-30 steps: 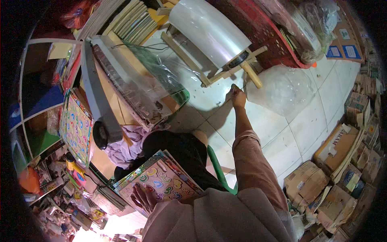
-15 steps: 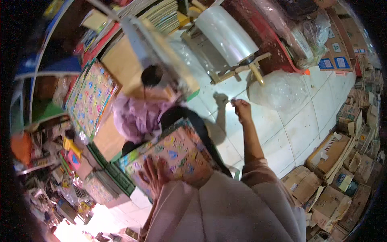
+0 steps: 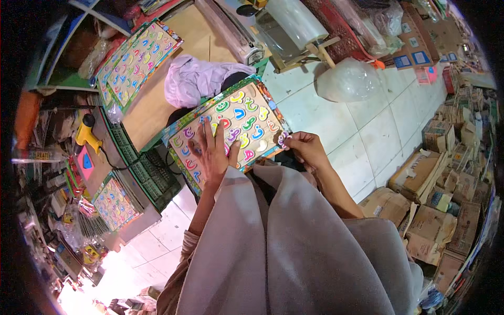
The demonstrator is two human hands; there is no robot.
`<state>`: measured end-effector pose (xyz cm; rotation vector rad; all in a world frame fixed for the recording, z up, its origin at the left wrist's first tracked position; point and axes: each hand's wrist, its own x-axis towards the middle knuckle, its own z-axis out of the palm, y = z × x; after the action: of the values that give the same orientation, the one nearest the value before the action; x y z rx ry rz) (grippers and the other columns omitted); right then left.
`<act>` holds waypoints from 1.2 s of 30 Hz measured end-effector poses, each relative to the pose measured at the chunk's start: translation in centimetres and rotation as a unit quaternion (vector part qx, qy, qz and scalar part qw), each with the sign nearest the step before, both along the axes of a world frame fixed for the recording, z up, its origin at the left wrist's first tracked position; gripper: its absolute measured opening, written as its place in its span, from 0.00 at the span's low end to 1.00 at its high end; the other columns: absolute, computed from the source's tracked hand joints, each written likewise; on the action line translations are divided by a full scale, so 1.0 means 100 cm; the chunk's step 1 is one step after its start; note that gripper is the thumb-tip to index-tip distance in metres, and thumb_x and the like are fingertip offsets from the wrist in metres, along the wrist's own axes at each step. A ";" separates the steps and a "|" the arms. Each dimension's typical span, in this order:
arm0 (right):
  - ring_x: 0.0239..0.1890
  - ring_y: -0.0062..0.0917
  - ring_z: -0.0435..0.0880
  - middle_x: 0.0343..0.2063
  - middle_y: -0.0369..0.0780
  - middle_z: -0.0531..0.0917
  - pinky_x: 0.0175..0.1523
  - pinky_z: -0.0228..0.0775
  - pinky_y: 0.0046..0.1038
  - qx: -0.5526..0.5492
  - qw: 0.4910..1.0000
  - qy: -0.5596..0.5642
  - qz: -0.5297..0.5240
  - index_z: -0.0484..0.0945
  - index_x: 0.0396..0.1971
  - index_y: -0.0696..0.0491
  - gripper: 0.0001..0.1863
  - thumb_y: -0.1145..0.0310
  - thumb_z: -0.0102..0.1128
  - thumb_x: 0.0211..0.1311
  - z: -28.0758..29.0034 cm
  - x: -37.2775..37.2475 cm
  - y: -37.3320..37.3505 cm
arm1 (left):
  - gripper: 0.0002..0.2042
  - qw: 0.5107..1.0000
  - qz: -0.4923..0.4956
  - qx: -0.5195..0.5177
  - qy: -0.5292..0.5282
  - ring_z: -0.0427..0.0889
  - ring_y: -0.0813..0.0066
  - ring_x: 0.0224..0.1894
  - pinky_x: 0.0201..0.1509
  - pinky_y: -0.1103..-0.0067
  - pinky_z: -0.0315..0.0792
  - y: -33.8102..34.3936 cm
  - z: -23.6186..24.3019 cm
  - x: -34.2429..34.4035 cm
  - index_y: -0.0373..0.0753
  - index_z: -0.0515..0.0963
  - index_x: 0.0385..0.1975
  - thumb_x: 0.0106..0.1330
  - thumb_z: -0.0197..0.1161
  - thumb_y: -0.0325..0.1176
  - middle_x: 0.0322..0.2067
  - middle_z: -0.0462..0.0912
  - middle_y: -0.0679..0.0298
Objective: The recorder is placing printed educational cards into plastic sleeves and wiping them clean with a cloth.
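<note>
Head view: the left hand [image 3: 212,157] lay flat, fingers spread, on the letter puzzle board [image 3: 231,128] held over the lap. The right hand [image 3: 307,149] pinched a purple piece [image 3: 283,139] at its edge; most slots looked filled.

We stand over a pale tiled floor [image 3: 336,131]. Cardboard boxes [image 3: 420,173] crowd its right edge, green crates [image 3: 149,176] and a brown counter [image 3: 157,94] sit left, with shelves [image 3: 58,58] beyond. Bright light washes the tiles at lower left.
</note>
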<state>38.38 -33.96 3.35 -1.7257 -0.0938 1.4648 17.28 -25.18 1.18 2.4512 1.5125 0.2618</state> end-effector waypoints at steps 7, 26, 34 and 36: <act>0.11 0.13 0.67 0.21 0.38 0.79 0.13 0.54 0.14 0.070 0.989 -0.079 0.104 0.76 0.29 0.58 0.07 0.77 0.56 0.47 0.010 -0.007 -0.005 | 0.28 0.999 0.003 0.028 -0.019 0.49 0.57 0.61 0.55 0.48 0.37 -0.004 -0.009 -0.010 0.45 0.62 0.53 0.53 0.53 0.50 0.58 0.52 0.56; 0.19 0.14 0.71 0.16 0.35 0.76 0.26 0.65 0.17 0.182 0.844 -0.346 0.368 0.75 0.27 0.57 0.08 0.77 0.59 0.41 0.001 -0.002 0.032 | 0.27 0.998 0.006 0.054 -0.030 0.50 0.60 0.60 0.54 0.47 0.35 -0.005 -0.007 -0.015 0.42 0.64 0.51 0.53 0.50 0.52 0.57 0.54 0.53; 0.21 0.16 0.74 0.19 0.37 0.78 0.28 0.67 0.17 0.214 0.832 -0.276 0.431 0.74 0.30 0.56 0.11 0.81 0.53 0.42 0.017 0.012 0.025 | 0.27 0.998 0.009 0.040 -0.038 0.48 0.59 0.61 0.54 0.46 0.36 -0.005 -0.001 -0.015 0.42 0.63 0.52 0.54 0.51 0.51 0.58 0.53 0.54; 0.23 0.16 0.75 0.21 0.37 0.78 0.29 0.68 0.18 0.199 0.859 -0.257 0.396 0.73 0.29 0.57 0.09 0.82 0.52 0.45 0.016 0.011 0.024 | 0.27 0.998 0.009 0.045 -0.036 0.48 0.59 0.61 0.54 0.46 0.37 -0.005 -0.001 -0.015 0.42 0.63 0.52 0.54 0.51 0.51 0.58 0.53 0.54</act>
<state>39.47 -31.51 4.95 -1.7442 -1.4385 1.3157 15.80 -25.64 1.07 2.4688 1.5246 0.4275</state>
